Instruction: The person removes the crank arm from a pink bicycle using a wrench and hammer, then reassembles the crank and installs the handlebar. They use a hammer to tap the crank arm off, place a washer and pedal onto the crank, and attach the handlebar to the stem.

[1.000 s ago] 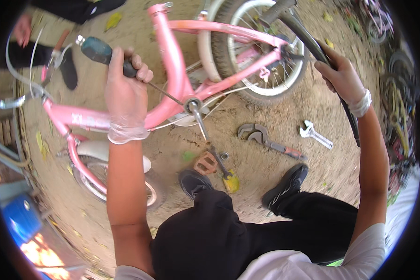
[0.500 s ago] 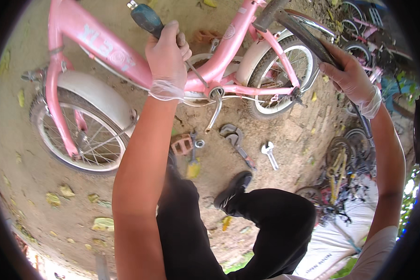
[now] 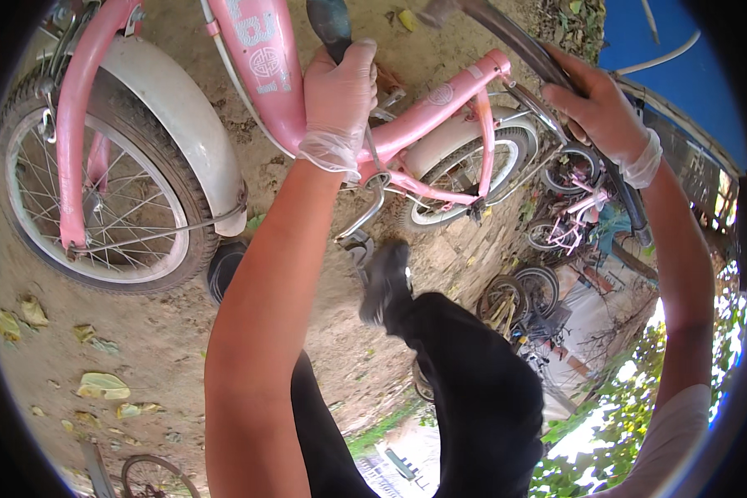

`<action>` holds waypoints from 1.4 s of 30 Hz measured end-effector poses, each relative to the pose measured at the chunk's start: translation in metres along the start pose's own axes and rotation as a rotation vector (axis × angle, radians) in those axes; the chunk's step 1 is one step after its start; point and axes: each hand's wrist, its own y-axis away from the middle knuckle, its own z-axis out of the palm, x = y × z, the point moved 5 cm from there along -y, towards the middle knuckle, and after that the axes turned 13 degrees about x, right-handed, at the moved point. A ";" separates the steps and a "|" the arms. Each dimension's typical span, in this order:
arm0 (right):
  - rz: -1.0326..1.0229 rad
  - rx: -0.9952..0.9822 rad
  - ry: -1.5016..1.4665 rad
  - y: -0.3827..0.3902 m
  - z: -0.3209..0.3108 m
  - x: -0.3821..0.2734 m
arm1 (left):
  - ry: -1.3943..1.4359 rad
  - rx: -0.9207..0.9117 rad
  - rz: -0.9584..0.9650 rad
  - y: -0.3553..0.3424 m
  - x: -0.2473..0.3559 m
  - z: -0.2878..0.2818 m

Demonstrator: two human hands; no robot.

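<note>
My left hand (image 3: 340, 95), in a thin clear glove, is closed round the dark teal handle of a screwdriver (image 3: 330, 26). Its shaft points down to the crank hub (image 3: 379, 178) of a pink bicycle (image 3: 286, 91); my hand hides part of the shaft. From that hub a bent metal crank arm (image 3: 365, 214) sticks out, with no pedal on it. My gloved right hand (image 3: 598, 112) grips the long dark handle of a hammer (image 3: 519, 37). The hammer's blurred head is up near the top edge, to the right of the screwdriver.
An adjustable wrench (image 3: 358, 246) lies on the dirt, partly covered by my dark shoe (image 3: 386, 282). The front wheel (image 3: 100, 191) stands at left, the rear wheel (image 3: 473, 178) beyond the hub. More small bicycles (image 3: 568, 207) stand at right, near a blue sheet (image 3: 664, 50).
The view has swung, so the bicycle and ground appear shifted. The hammer head now appears farther left and higher. My shoe has come over the tools; the loose pedal and small wrench no longer show.
</note>
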 end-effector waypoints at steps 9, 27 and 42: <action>0.082 -0.053 -0.220 -0.015 0.014 -0.066 | -0.052 0.036 0.105 -0.008 -0.008 -0.001; 0.074 -0.039 -0.067 -0.081 -0.017 -0.069 | -0.198 0.086 0.308 -0.008 -0.008 -0.008; -0.536 -0.046 0.247 -0.136 -0.012 -0.118 | -0.351 0.264 0.388 -0.005 0.003 -0.006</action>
